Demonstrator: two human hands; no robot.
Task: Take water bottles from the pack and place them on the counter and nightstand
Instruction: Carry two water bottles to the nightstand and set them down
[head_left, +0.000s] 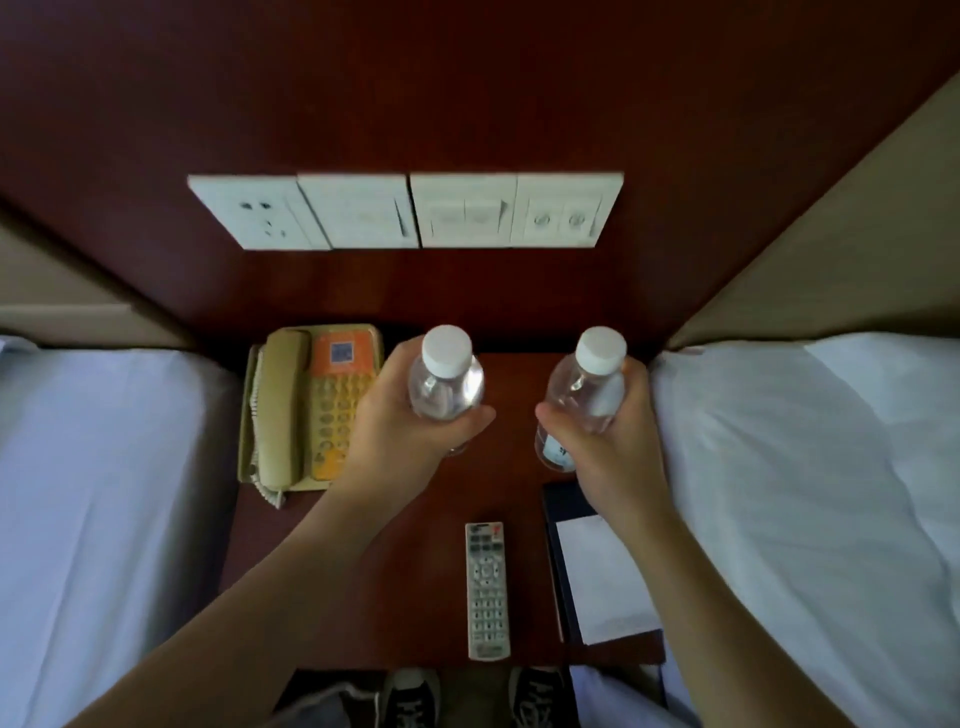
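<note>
A: Telephone (311, 410), beige with orange keypad, at left of tabletop (405, 571); its sticker unreadable.

B: Left hand (400, 431), fingers curled round left bottle (447, 384), white cap upward, over the tabletop.

A: Remote (487, 590) lies centre front.

B: Right hand (608, 436) grips right bottle (587, 389); label print illegible. Notepad (602, 582) beside remote.

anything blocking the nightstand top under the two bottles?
Nothing visible. Nightstand wood below left bottle and right bottle looks bare; phone sits left, remote and notepad nearer the person.
</note>
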